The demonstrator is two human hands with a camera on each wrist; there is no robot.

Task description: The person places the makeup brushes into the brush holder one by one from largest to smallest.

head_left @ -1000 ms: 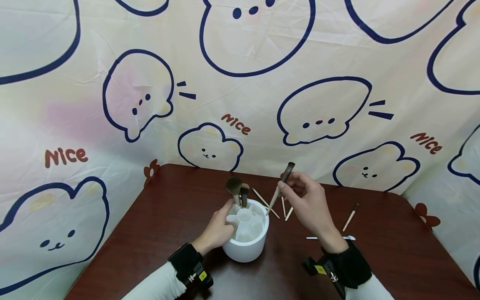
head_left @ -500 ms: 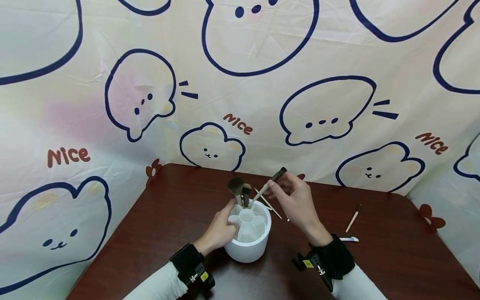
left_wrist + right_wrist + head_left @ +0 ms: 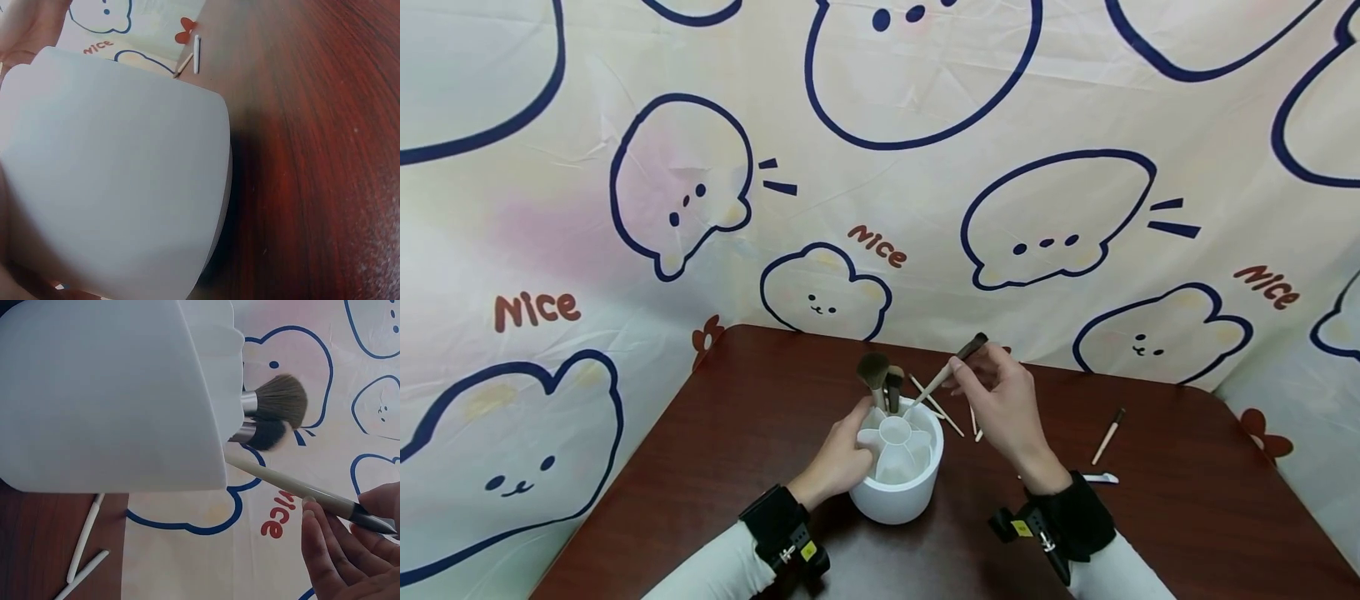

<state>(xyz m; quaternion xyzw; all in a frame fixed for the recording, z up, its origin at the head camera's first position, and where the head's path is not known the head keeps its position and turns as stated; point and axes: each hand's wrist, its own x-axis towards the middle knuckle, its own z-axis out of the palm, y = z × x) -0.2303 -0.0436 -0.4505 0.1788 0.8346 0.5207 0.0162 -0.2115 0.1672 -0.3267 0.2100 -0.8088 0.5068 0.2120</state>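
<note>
You pinch a makeup brush [image 3: 933,384] between the thumb and fingers of your right hand [image 3: 1006,408], its pale handle slanting down to the far rim of the white holder [image 3: 891,503], whose left side your left hand [image 3: 837,457] grips. The brush looks light and stiff, smooth enough to roll, with soft bristles; the upper handle is likely its surest hold. The holder, probably rigid plastic, should steady best by its wall.
</note>
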